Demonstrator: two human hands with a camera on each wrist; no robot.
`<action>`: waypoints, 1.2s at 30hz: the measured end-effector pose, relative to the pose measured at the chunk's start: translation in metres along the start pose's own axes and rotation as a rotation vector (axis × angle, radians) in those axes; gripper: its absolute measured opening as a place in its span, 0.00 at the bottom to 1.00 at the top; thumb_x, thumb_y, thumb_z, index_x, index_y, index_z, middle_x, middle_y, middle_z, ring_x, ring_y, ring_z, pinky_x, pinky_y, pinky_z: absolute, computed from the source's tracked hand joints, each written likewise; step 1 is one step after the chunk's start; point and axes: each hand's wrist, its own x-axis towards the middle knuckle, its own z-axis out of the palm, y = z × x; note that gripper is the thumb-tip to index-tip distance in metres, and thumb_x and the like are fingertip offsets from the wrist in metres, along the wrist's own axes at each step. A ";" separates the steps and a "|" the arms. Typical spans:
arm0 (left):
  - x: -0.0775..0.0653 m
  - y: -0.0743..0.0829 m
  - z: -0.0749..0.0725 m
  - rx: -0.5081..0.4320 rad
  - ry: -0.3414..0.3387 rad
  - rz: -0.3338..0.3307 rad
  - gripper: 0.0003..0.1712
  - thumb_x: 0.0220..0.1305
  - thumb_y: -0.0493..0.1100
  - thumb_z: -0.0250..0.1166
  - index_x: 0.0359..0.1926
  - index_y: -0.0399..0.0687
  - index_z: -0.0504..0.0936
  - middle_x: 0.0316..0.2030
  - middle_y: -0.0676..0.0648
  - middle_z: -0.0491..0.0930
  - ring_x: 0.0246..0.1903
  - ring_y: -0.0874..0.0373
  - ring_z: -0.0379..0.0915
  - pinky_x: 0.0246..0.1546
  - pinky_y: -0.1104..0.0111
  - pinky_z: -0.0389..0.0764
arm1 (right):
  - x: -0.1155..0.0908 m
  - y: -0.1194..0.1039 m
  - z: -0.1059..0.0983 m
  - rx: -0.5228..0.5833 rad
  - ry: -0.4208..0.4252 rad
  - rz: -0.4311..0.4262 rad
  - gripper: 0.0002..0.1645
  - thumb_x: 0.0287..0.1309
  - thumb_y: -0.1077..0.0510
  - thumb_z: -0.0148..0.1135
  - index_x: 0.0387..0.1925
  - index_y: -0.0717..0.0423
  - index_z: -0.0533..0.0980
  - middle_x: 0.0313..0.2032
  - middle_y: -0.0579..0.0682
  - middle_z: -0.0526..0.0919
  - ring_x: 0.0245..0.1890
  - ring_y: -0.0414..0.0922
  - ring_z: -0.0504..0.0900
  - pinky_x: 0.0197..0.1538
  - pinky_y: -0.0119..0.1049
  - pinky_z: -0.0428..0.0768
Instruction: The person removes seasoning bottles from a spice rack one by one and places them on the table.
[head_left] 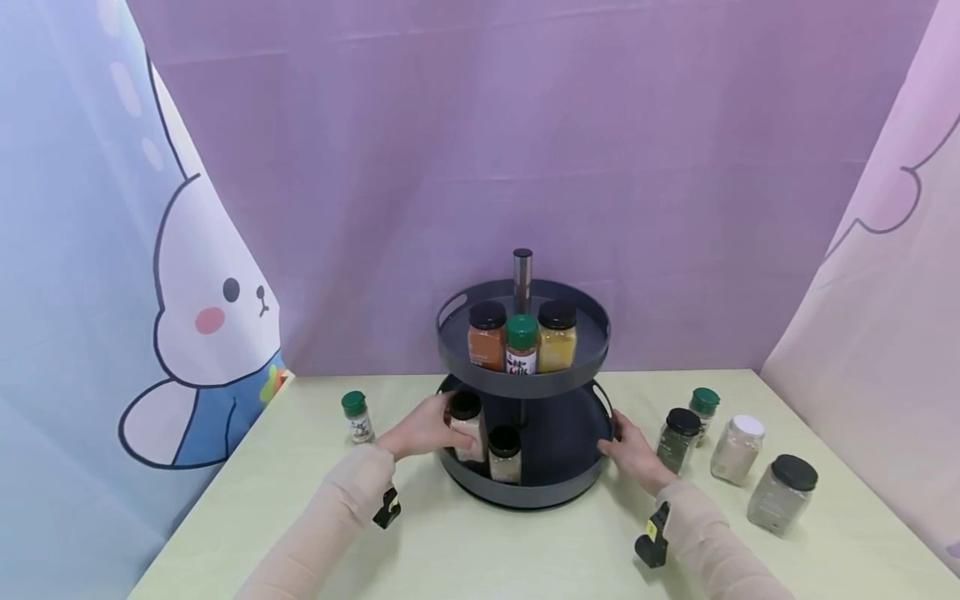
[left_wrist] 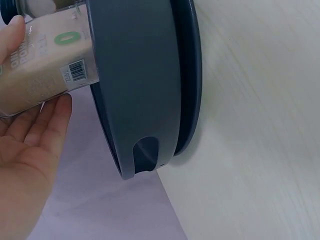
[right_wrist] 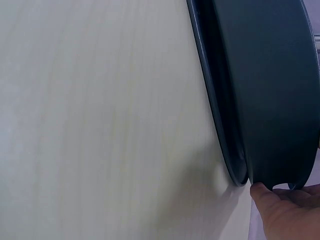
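My left hand [head_left: 429,427] grips a square clear jar of pale powder with a black lid [head_left: 467,427] at the left side of the lower tier of a dark two-tier turntable rack [head_left: 517,497]. In the left wrist view the thumb lies over one face of the jar [left_wrist: 45,65] and the fingers are on the opposite side. Beside it on that tier stands a shorter black-lidded jar [head_left: 505,457]. My right hand [head_left: 636,454] holds the lower tier's right rim by the handle cutout; the right wrist view shows the thumb [right_wrist: 262,197] against the rim.
On the upper tier stand an orange jar [head_left: 487,337], a green-capped shaker [head_left: 521,346] and a yellow jar [head_left: 557,337]. Another green-capped shaker [head_left: 357,417] is at left on the table [head_left: 525,558]. Right of the rack are several jars, one white-lidded [head_left: 738,450], one large black-lidded [head_left: 782,496].
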 end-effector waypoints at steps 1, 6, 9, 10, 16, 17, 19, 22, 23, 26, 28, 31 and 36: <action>0.000 0.000 -0.001 0.004 0.005 -0.001 0.39 0.42 0.49 0.74 0.57 0.44 0.70 0.39 0.49 0.77 0.28 0.58 0.68 0.27 0.68 0.73 | 0.000 0.000 0.000 0.000 0.000 -0.003 0.44 0.57 0.65 0.48 0.67 0.74 0.37 0.65 0.75 0.48 0.66 0.66 0.49 0.66 0.55 0.54; -0.002 0.002 -0.005 -0.001 0.015 -0.022 0.40 0.42 0.52 0.74 0.58 0.46 0.70 0.48 0.50 0.77 0.37 0.58 0.72 0.37 0.67 0.77 | -0.001 0.002 -0.001 0.000 0.000 -0.006 0.43 0.58 0.65 0.48 0.67 0.74 0.37 0.65 0.75 0.47 0.66 0.66 0.48 0.67 0.56 0.52; -0.005 0.004 -0.008 -0.022 0.009 -0.036 0.41 0.43 0.52 0.73 0.59 0.48 0.69 0.50 0.50 0.76 0.40 0.59 0.73 0.40 0.67 0.78 | -0.001 0.001 0.000 -0.007 0.000 -0.001 0.43 0.58 0.65 0.48 0.67 0.74 0.38 0.65 0.75 0.47 0.66 0.66 0.48 0.67 0.56 0.52; -0.006 0.004 -0.010 -0.027 0.008 -0.037 0.41 0.43 0.52 0.73 0.60 0.48 0.69 0.51 0.50 0.76 0.40 0.59 0.74 0.41 0.66 0.78 | -0.001 0.001 0.000 -0.005 0.001 0.001 0.43 0.58 0.65 0.48 0.67 0.74 0.38 0.65 0.75 0.47 0.66 0.66 0.48 0.67 0.55 0.52; -0.012 0.002 -0.017 -0.026 0.025 -0.031 0.43 0.43 0.50 0.74 0.61 0.48 0.68 0.52 0.49 0.76 0.42 0.60 0.74 0.42 0.66 0.78 | -0.002 -0.001 0.001 -0.002 0.000 0.001 0.43 0.58 0.65 0.48 0.67 0.74 0.37 0.65 0.75 0.47 0.66 0.66 0.48 0.67 0.55 0.53; -0.013 0.001 -0.019 -0.024 0.030 -0.031 0.43 0.43 0.50 0.74 0.61 0.48 0.69 0.52 0.50 0.76 0.43 0.59 0.74 0.43 0.66 0.78 | -0.002 -0.001 0.001 -0.004 0.000 0.000 0.43 0.58 0.65 0.48 0.67 0.74 0.37 0.65 0.75 0.47 0.66 0.66 0.48 0.67 0.55 0.53; -0.015 0.000 -0.022 -0.019 0.041 -0.033 0.42 0.42 0.51 0.74 0.60 0.49 0.70 0.51 0.50 0.77 0.44 0.59 0.74 0.44 0.64 0.78 | -0.002 0.000 0.001 -0.004 0.000 0.000 0.43 0.58 0.65 0.48 0.67 0.74 0.37 0.65 0.75 0.47 0.66 0.66 0.48 0.67 0.55 0.53; -0.021 -0.003 -0.028 -0.016 0.053 -0.037 0.40 0.42 0.51 0.74 0.58 0.49 0.71 0.50 0.50 0.77 0.46 0.57 0.74 0.46 0.63 0.77 | -0.002 0.000 0.001 -0.003 -0.001 -0.006 0.43 0.57 0.66 0.48 0.67 0.74 0.37 0.65 0.75 0.47 0.66 0.67 0.48 0.67 0.55 0.53; -0.022 -0.004 -0.029 -0.012 0.058 -0.040 0.39 0.43 0.51 0.74 0.58 0.50 0.72 0.50 0.50 0.77 0.46 0.57 0.74 0.46 0.63 0.77 | -0.002 0.001 0.001 -0.004 0.000 -0.009 0.43 0.57 0.66 0.48 0.67 0.74 0.37 0.65 0.75 0.48 0.66 0.66 0.48 0.67 0.55 0.53; -0.028 -0.008 -0.034 0.002 0.071 -0.055 0.36 0.43 0.50 0.74 0.55 0.50 0.73 0.48 0.50 0.78 0.45 0.57 0.74 0.46 0.62 0.77 | -0.002 0.002 0.001 -0.005 0.002 -0.018 0.44 0.57 0.66 0.48 0.67 0.74 0.37 0.65 0.75 0.48 0.66 0.66 0.49 0.66 0.55 0.54; -0.031 -0.011 -0.037 0.001 0.080 -0.067 0.35 0.42 0.50 0.74 0.54 0.50 0.74 0.48 0.50 0.78 0.45 0.57 0.74 0.46 0.61 0.77 | -0.001 0.003 0.001 -0.009 0.003 -0.021 0.44 0.57 0.66 0.48 0.67 0.74 0.37 0.65 0.75 0.48 0.66 0.66 0.50 0.66 0.55 0.54; -0.037 -0.017 -0.041 0.004 0.091 -0.084 0.36 0.42 0.49 0.74 0.55 0.48 0.74 0.48 0.49 0.78 0.46 0.56 0.74 0.47 0.60 0.77 | -0.001 0.003 0.001 -0.015 0.006 -0.023 0.43 0.57 0.66 0.48 0.67 0.74 0.38 0.64 0.76 0.49 0.65 0.66 0.50 0.66 0.55 0.55; -0.047 -0.030 -0.048 0.049 0.116 -0.095 0.37 0.42 0.49 0.74 0.55 0.47 0.73 0.46 0.49 0.79 0.44 0.57 0.74 0.46 0.62 0.77 | -0.001 0.003 0.001 -0.017 0.009 -0.022 0.43 0.57 0.66 0.48 0.67 0.74 0.38 0.64 0.76 0.49 0.65 0.66 0.50 0.66 0.55 0.55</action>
